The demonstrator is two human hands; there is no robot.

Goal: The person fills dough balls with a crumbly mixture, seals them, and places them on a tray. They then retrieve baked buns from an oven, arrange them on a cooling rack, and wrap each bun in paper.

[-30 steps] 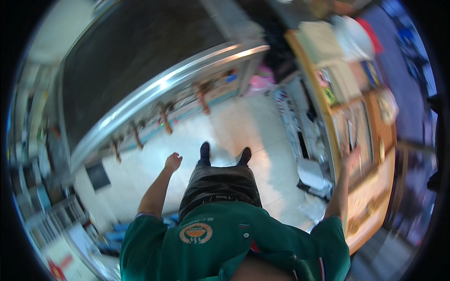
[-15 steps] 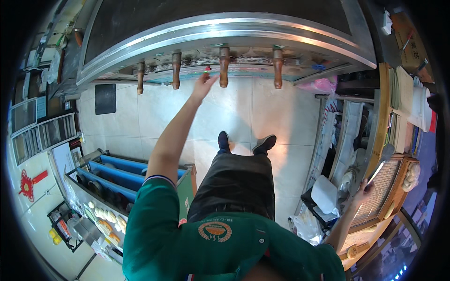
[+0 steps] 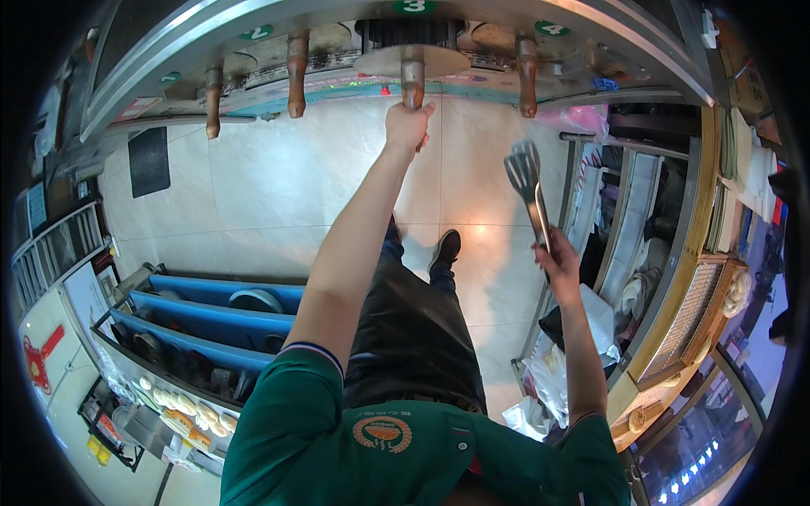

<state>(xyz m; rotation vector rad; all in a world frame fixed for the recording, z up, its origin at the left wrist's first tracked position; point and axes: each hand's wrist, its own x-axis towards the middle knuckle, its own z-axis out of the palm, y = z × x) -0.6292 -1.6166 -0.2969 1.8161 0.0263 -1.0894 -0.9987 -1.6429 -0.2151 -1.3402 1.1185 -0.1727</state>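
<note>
The left hand (image 3: 407, 126) has its fingers closed round the wooden handle (image 3: 413, 94) of a metal hatch (image 3: 380, 63) at a dark opening (image 3: 411, 35), the wood presumably sparing it heat. The right hand (image 3: 558, 261) clamps the tongs (image 3: 531, 190) by the rear, head out over the floor (image 3: 270, 185), likely keeping fingers clear. Against the earlier frame, the handle is now gripped, the opening shows, and the tongs are away from the rack (image 3: 685, 316).

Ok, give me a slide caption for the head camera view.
Left hand gripping a wooden handle, right hand holding metal tongs.
</note>
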